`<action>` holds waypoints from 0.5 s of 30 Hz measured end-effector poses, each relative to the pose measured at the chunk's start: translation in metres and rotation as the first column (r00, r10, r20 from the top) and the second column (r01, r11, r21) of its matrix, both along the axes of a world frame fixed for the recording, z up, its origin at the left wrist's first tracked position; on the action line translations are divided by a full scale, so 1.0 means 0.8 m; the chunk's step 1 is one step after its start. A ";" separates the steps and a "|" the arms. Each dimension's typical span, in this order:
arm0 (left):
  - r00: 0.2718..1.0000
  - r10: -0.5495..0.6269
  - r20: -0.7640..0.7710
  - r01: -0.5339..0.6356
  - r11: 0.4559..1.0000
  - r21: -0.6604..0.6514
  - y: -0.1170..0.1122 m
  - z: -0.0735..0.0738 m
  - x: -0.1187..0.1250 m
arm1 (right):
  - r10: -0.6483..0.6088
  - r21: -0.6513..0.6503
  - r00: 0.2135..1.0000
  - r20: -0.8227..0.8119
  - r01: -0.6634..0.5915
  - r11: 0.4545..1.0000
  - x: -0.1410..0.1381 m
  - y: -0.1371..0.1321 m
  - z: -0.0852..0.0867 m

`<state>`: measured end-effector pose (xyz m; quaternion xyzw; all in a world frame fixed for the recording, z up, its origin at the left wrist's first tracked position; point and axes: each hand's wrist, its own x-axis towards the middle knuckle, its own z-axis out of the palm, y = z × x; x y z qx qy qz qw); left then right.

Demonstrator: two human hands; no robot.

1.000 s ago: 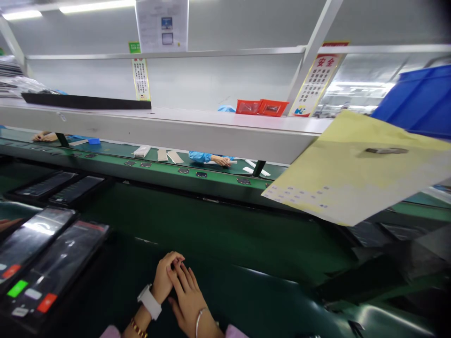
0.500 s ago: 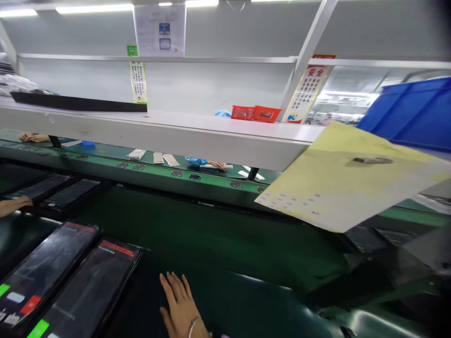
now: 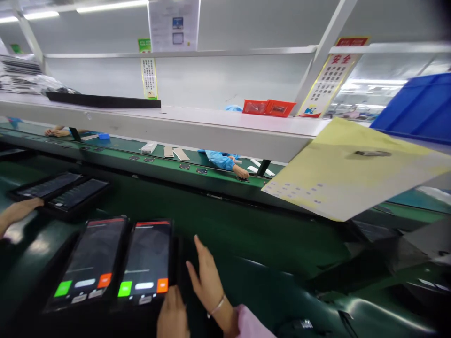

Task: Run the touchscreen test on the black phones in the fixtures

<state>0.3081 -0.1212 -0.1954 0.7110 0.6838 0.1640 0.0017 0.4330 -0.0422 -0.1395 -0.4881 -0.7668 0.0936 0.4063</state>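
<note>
Two black glass-fronted phones [image 3: 121, 260] shine glossy on a smooth green rubbery conveyor belt [image 3: 253, 244]; a matt yellow paper sheet [image 3: 352, 173] overhangs a white painted shelf [image 3: 211, 129].

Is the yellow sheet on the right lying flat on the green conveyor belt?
No. The yellow sheet is tilted, sticking out from the white shelf above the green belt.

Green belt [image 3: 246, 234]; black phones [image 3: 148, 258], green-white-orange buttons; yellow sheet [image 3: 352, 173]; blue bin [image 3: 419, 110].
</note>
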 end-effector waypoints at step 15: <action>0.729 -0.533 0.429 0.582 0.813 0.020 -0.001 0.068 -0.012 | 0.026 0.055 0.974 0.224 -0.039 0.998 0.112 -0.072 0.045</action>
